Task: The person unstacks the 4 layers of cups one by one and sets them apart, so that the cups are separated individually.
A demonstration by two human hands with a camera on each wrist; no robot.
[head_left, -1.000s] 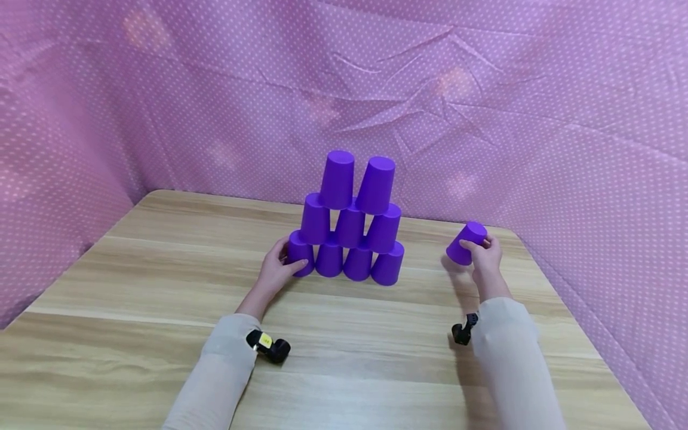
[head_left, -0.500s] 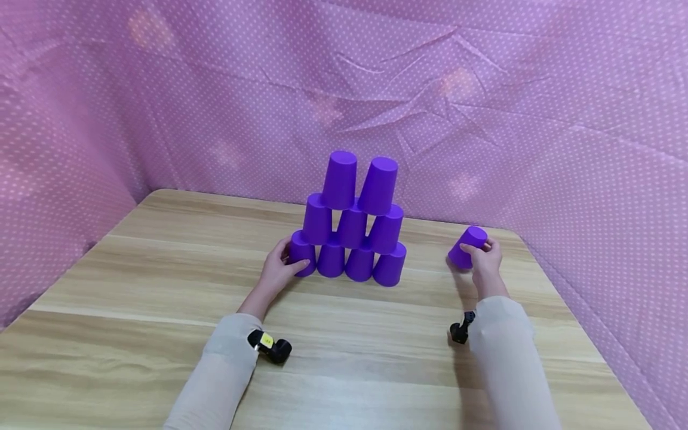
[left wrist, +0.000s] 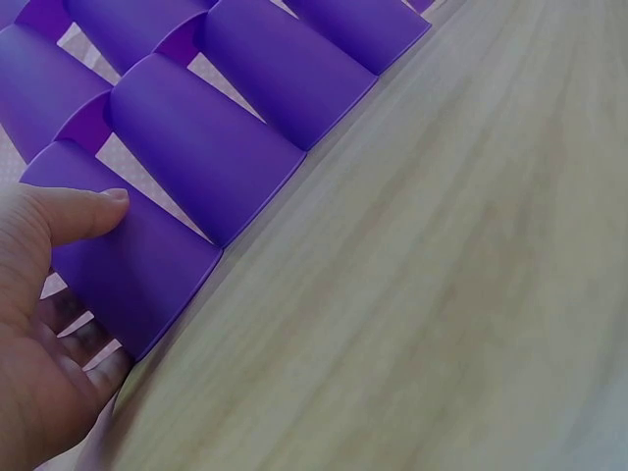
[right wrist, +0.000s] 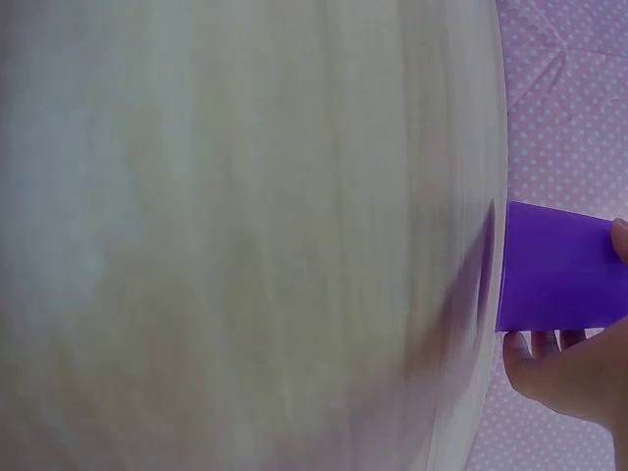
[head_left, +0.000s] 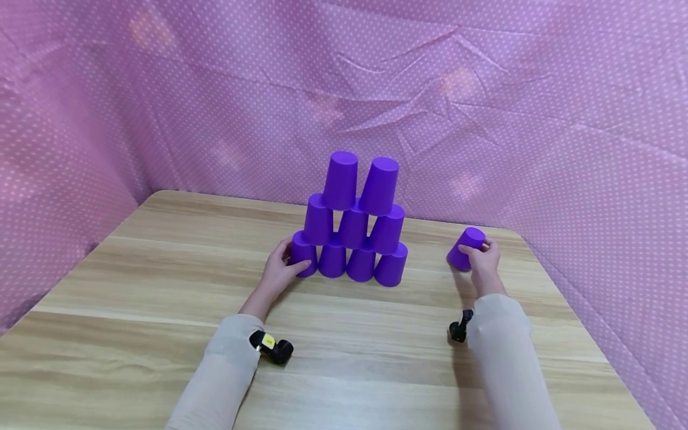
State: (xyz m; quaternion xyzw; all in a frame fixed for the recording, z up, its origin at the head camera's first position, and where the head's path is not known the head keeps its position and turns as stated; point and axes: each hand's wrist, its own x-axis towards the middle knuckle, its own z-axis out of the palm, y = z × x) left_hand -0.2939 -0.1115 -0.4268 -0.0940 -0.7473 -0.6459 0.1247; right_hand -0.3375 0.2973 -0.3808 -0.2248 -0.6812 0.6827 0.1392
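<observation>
Right hand [head_left: 486, 264] grips cup [right wrist: 557, 268] — between thumb [right wrist: 621, 240], fingers [right wrist: 519, 359].

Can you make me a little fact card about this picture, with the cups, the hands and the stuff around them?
Cup tower: nine purple cups, upside down; rows of four, three, two
Left hand: holds the bottom-left cup
Right hand: holds a separate purple cup, right of the tower
Table: light wood
Backdrop: pink cloth, white dots
</observation>
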